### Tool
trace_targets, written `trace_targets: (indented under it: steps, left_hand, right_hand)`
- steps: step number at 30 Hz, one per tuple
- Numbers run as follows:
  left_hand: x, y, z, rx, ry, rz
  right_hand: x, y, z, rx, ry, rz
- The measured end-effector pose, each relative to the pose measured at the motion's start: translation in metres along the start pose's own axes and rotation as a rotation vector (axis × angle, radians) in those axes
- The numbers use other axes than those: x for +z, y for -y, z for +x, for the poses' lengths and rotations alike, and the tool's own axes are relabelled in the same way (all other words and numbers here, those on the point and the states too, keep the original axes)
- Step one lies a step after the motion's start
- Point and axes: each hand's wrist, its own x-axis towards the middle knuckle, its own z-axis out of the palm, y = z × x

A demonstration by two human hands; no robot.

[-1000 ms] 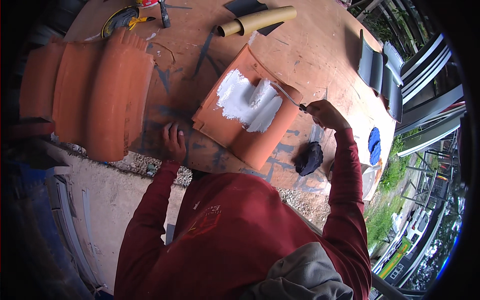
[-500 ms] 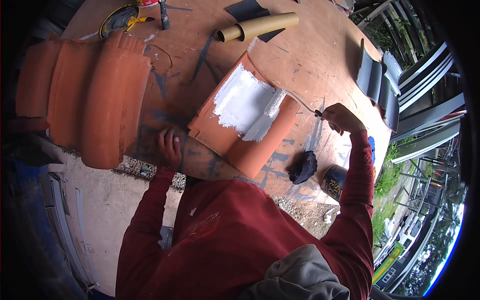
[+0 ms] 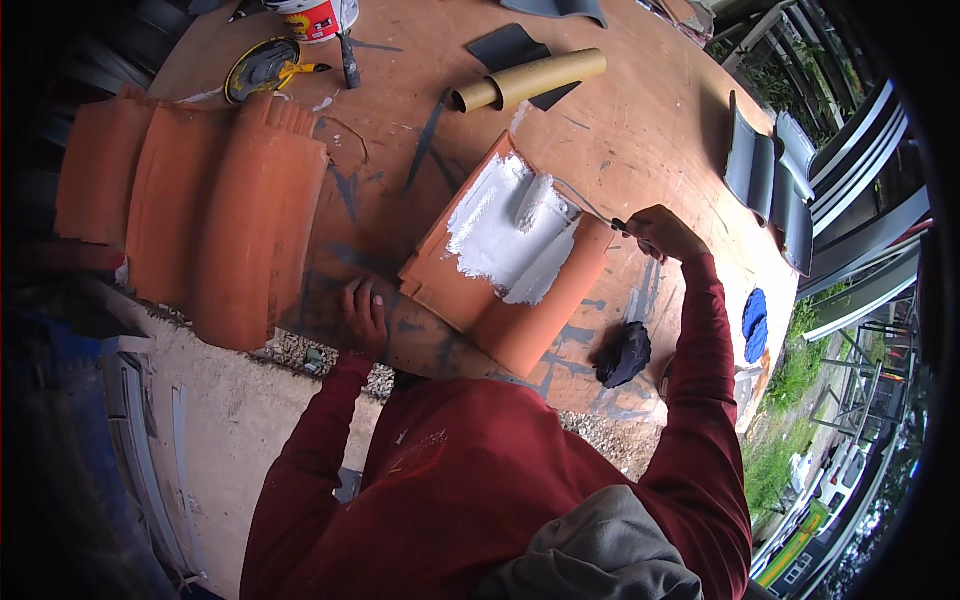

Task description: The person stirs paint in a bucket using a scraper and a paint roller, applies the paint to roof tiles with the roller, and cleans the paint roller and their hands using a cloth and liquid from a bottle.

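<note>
An orange clay roof tile (image 3: 465, 312) lies on the table in front of me, its hollow part covered with wet white paint (image 3: 487, 232). My right hand (image 3: 667, 236) is closed around the handle of a small paint roller (image 3: 535, 205). The roller's white sleeve rests in the painted hollow, toward the tile's far end, with its thin wire frame reaching over the right ridge. My left hand (image 3: 366, 312) lies on the table's near edge, just left of the tile. It holds nothing, and its fingers look apart and loosely bent.
On the left stand several orange tiles (image 3: 220, 220) together. Beyond are a paint-smeared lid with a yellow-handled tool (image 3: 290, 72), a white-and-red bucket (image 3: 318, 18) and a cardboard tube (image 3: 535, 78). Dark crumpled cloth (image 3: 622, 355), a blue round item (image 3: 755, 325) and grey tiles (image 3: 752, 165) lie right.
The roller has moved left off the right ridge side into the middle of the painted hollow. My right hand has shifted left with it; my left hand still rests by the tile.
</note>
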Motion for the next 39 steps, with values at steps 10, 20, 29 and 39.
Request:
trace_targets:
  steps: [10, 20, 29, 39]
  left_hand:
    - [0.001, 0.002, -0.002, 0.012, 0.000, -0.002]
    - [-0.005, -0.005, -0.001, -0.034, 0.022, -0.051]
    - [0.003, 0.001, -0.003, -0.019, 0.018, -0.036]
    - [0.007, 0.001, -0.003, 0.032, -0.016, -0.018]
  right_hand:
    - [0.040, 0.028, 0.023, -0.208, -0.131, 0.114]
    - [-0.025, -0.035, -0.079, 0.149, -0.082, 0.050]
    - [0.092, -0.028, -0.123, -0.329, -0.843, -0.414]
    - [0.111, 0.029, -0.011, -0.535, -0.861, -0.319]
